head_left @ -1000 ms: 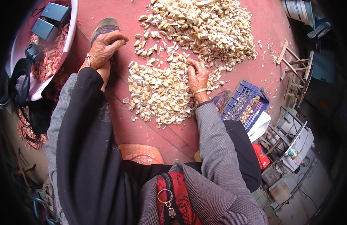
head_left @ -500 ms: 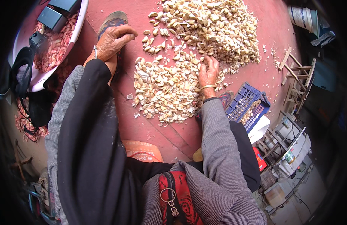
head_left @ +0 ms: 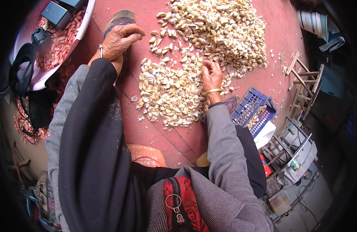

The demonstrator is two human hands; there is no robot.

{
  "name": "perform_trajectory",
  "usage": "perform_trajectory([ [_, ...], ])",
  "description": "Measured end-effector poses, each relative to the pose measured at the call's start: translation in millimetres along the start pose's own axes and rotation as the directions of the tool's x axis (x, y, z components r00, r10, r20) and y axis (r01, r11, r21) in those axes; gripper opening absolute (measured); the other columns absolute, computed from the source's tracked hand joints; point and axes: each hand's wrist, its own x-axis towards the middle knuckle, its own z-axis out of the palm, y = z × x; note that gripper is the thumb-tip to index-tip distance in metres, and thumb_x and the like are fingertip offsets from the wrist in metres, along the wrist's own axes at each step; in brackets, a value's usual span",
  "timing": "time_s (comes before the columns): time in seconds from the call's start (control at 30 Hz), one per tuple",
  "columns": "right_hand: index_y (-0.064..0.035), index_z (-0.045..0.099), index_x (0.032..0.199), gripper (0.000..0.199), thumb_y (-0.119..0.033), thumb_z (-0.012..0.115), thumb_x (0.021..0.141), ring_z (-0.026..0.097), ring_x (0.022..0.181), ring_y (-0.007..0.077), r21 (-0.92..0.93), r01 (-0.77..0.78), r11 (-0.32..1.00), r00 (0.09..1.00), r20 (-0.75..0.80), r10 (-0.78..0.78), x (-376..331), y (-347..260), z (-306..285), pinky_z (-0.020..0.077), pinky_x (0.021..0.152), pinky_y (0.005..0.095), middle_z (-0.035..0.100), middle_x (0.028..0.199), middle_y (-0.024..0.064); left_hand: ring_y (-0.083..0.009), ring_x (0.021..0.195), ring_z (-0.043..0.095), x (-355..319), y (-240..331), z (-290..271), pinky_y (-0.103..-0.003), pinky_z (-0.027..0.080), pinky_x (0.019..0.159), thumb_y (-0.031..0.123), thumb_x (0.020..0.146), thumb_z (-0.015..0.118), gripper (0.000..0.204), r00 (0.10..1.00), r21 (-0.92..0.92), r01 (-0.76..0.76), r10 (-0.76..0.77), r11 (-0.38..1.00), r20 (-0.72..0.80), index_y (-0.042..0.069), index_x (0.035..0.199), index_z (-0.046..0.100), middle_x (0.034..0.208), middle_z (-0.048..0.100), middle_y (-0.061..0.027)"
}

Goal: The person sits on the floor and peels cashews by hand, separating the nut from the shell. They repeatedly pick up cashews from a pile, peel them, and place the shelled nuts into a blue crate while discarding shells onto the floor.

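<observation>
Pale garlic cloves lie spread on the red floor in a flat patch (head_left: 169, 92) in front of me. Beyond it, to the right, rises a larger heap (head_left: 225, 29) of cloves. My right hand (head_left: 212, 79), a bangle at its wrist, is at the right edge of the patch, near the foot of the heap. Its fingers are bent inward, and whatever they hold is hidden. My left hand (head_left: 118, 40) rests by my left shin above the shoe, its fingers folded together with nothing visible in them.
A pale tub (head_left: 81, 33) of pinkish cloves with dark boxes stands at the upper left. At the right are a blue plastic crate (head_left: 250, 104), a wooden frame (head_left: 308, 79) and a white bucket (head_left: 311, 23). An orange bag (head_left: 147, 154) lies below me.
My right hand has shifted slightly left, its fingers more bent. My left hand keeps its pose by the shin, while the whole view has moved a little.
</observation>
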Motion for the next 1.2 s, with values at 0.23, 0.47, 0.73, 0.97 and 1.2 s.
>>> perform_trajectory([
  [0.23,-0.0052,0.062,0.096,0.026,-0.019,0.072,0.077,0.059,0.085,0.0301,-0.414,0.151,0.898,0.985,0.135,-0.103,5,-8,10,0.0481,0.073,0.0411,0.057,0.093,0.0115,-0.0125,0.086,0.058,2,-4,1,-0.026,0.046,0.078,0.012,0.093,0.058,0.018,0.998,-0.048,0.066,-0.066,0.997,0.005,0.0,0.103,0.065,0.089,0.063,-0.0051],
  [0.47,-0.0043,0.066,0.091,0.017,-0.014,0.07,0.077,0.059,0.077,0.0193,-0.107,-0.129,0.986,0.986,0.096,0.14,-1,-4,12,0.0487,0.07,0.0337,0.062,0.084,0.0067,-0.0083,0.08,0.061,31,9,-16,-0.02,0.05,0.071,0.019,0.095,0.055,0.03,0.923,-0.32,0.378,-0.325,0.869,0.206,-0.005,0.113,0.061,0.094,0.065,-0.0081],
  [0.73,-0.0011,0.061,0.103,0.019,-0.017,0.058,0.092,0.063,0.073,0.0172,0.683,-0.618,0.39,0.779,0.464,0.421,-13,-28,-1,0.0514,0.057,0.0279,0.063,0.087,0.0059,-0.0141,0.08,0.067,24,2,14,-0.025,0.054,0.072,0.019,0.094,0.058,0.03,0.861,-0.539,0.491,-0.285,0.685,0.422,0.0,0.117,0.061,0.094,0.068,-0.0092],
  [0.97,-0.0037,0.058,0.1,0.016,-0.017,0.054,0.095,0.061,0.073,0.019,0.696,-0.682,0.223,0.722,0.592,0.359,-15,-55,12,0.0514,0.063,0.0307,0.064,0.088,0.0087,-0.0155,0.081,0.067,25,-4,14,-0.026,0.055,0.073,0.021,0.095,0.058,0.033,0.843,-0.546,0.516,-0.278,0.66,0.461,0.0,0.119,0.06,0.093,0.068,-0.0102],
  [1.2,-0.0013,0.061,0.106,0.018,-0.016,0.057,0.096,0.063,0.067,0.0081,0.659,-0.336,0.673,0.901,0.432,0.027,16,-139,52,0.0513,0.057,0.0209,0.066,0.082,0.0037,-0.017,0.078,0.067,25,6,17,-0.03,0.056,0.066,0.039,0.098,0.052,0.046,0.814,-0.581,0.577,-0.347,0.574,0.466,-0.002,0.119,0.057,0.095,0.067,-0.011],
])
